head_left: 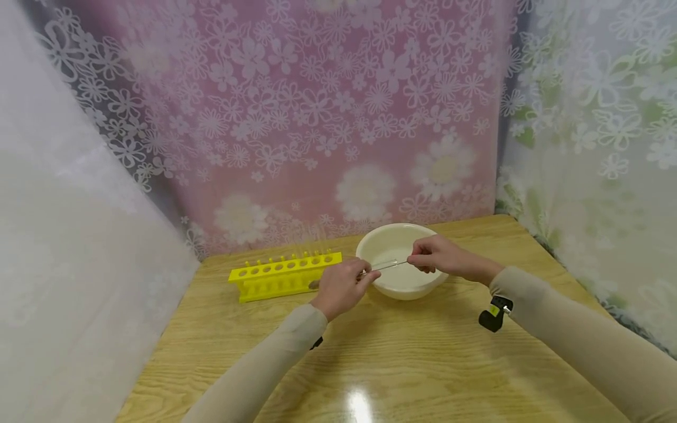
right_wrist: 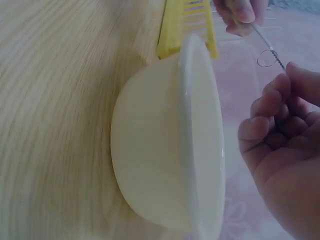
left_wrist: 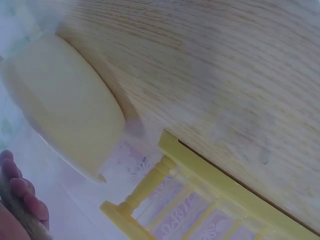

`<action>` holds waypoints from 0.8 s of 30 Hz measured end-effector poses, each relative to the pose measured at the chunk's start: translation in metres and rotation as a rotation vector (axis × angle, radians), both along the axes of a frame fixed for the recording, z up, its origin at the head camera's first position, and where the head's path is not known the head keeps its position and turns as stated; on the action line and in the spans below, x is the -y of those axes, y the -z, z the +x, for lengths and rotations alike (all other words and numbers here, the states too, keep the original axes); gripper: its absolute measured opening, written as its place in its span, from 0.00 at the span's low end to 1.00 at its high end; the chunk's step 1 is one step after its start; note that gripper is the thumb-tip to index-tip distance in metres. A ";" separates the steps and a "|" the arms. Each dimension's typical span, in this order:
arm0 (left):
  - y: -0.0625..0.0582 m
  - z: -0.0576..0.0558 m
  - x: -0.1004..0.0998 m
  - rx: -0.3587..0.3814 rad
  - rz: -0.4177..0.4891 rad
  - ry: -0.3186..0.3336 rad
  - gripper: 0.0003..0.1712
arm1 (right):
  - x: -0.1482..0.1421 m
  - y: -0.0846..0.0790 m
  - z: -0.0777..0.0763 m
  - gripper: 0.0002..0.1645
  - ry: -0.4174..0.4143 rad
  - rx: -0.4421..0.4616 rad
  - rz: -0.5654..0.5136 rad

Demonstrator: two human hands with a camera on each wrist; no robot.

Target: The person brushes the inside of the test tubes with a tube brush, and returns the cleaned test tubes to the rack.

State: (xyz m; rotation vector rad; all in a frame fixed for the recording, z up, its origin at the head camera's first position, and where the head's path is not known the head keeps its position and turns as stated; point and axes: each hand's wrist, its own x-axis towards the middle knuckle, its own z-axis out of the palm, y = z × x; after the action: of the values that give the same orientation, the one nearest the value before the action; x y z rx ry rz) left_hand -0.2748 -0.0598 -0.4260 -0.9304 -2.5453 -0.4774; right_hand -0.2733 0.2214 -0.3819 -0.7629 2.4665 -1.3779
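In the head view, the clear, slender glass tube [head_left: 383, 267] lies between the hands, over the round cream plastic bowl [head_left: 404, 292]. Its long axis points from the left hand [head_left: 342, 286] to between two and three o'clock; this hand is the nearer one and grips the tube. The right hand [head_left: 433, 256] pinches the thin twisted metal wire [right_wrist: 280, 64], which meets the tube's mouth almost in line; from this pinch, the tube lies toward nine o'clock. How deep the wire goes, I cannot tell.
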 end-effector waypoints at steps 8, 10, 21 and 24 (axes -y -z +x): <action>0.001 -0.003 -0.002 -0.040 -0.004 0.001 0.21 | 0.004 0.006 -0.002 0.20 0.047 0.110 -0.158; 0.002 -0.003 -0.001 0.005 0.002 0.000 0.22 | 0.006 0.010 0.001 0.18 0.074 -0.080 -0.070; -0.005 -0.007 0.007 0.312 0.056 0.083 0.24 | 0.004 0.014 0.000 0.12 -0.050 -1.253 0.359; -0.006 -0.007 0.010 0.345 0.053 0.072 0.23 | 0.004 0.014 -0.003 0.08 -0.096 -1.367 0.400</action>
State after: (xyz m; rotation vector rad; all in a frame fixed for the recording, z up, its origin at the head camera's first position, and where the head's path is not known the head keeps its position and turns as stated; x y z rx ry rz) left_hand -0.2822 -0.0694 -0.4203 -0.9961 -2.7925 -0.7828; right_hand -0.2762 0.2171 -0.3958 -2.1384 3.2737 -0.1383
